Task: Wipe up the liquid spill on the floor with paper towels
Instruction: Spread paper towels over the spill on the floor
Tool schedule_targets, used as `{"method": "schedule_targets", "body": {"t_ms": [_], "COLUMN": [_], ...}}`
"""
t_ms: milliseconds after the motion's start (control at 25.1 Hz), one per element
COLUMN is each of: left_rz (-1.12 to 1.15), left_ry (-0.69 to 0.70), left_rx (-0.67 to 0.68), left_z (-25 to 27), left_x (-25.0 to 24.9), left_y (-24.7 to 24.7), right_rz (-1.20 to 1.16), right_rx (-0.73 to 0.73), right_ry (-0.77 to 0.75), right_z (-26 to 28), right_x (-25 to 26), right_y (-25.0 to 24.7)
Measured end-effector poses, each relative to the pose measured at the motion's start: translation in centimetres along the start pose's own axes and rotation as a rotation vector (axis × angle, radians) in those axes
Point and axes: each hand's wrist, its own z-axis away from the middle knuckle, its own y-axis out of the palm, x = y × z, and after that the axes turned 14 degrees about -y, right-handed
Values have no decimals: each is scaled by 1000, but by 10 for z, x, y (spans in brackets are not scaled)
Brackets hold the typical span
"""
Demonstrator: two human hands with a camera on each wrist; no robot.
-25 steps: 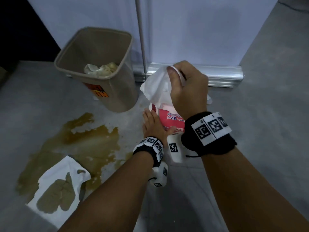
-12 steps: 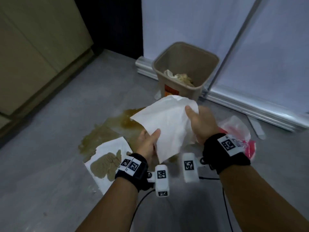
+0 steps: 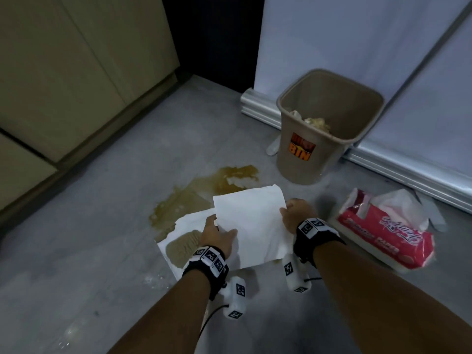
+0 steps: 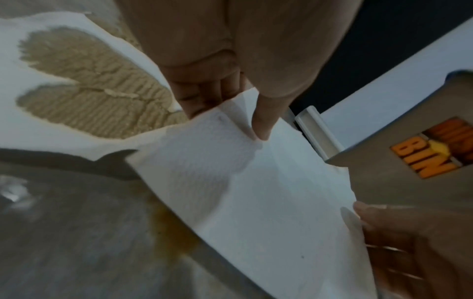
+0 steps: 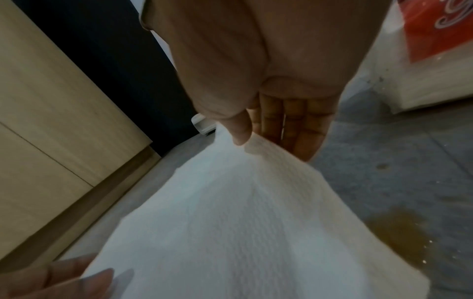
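A clean white paper towel (image 3: 251,223) is stretched flat between my two hands just above the floor. My left hand (image 3: 217,232) pinches its left edge between thumb and fingers (image 4: 258,123). My right hand (image 3: 293,215) pinches the right edge, thumb (image 5: 239,133) on top. Under the towel's left side lies a second towel (image 3: 178,241) soaked with a brown patch (image 4: 92,89). The brown liquid spill (image 3: 199,190) spreads on the grey floor beyond and under both towels; part of it shows near my right hand (image 5: 404,232).
A tan bin (image 3: 327,129) with crumpled used paper stands against the white wall behind the spill. A red pack of paper towels (image 3: 383,233) lies on the floor to the right. Beige cabinets (image 3: 63,72) run along the left.
My right hand pulled the towel out of the red pack and carried it left over the spill. My left hand left the pack and took the towel's other edge; the sheet now hangs lower and flatter.
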Motion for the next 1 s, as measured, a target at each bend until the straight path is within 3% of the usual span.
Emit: {"method": "schedule_targets", "body": {"t_ms": [159,279,398,478,598,677,717,797,916,996], "left_rz": [-253,-415,-393,-332,-297,-359,-397,-468,-642,-726], "left_ry": [13,143,330,503,724,828,865,894,867,813], "left_rx": [-92,-249,-291,-221,10,128,169,216,174,122], "left_z": [-11,-3,11,28,67,91,100,115,125,124], "left_x": [-4,-4,-10,-21,-44,-60,-68,-80,-93,-97], "left_y": [4,11,25,47,94,129,149,190,242,264], "right_rz": [3,-77,-153,-204,-218,-127,-89,-80,-116,-126], "right_rx": [67,23,-75,-274,-769,-1081,-1160,-1154,-962,-842], "right_ry": [-34,-56,-110,-189,-269,-247,-183,-15,163,198], "right_z": [-1,9,26,44,82,104,111,113,96,84], "right_x": [-7,-3,8,3,-23,-47,-63,-102,-146,-157], "right_y": [11,16,10,-2,-40,-71,-85,-107,-115,-112]}}
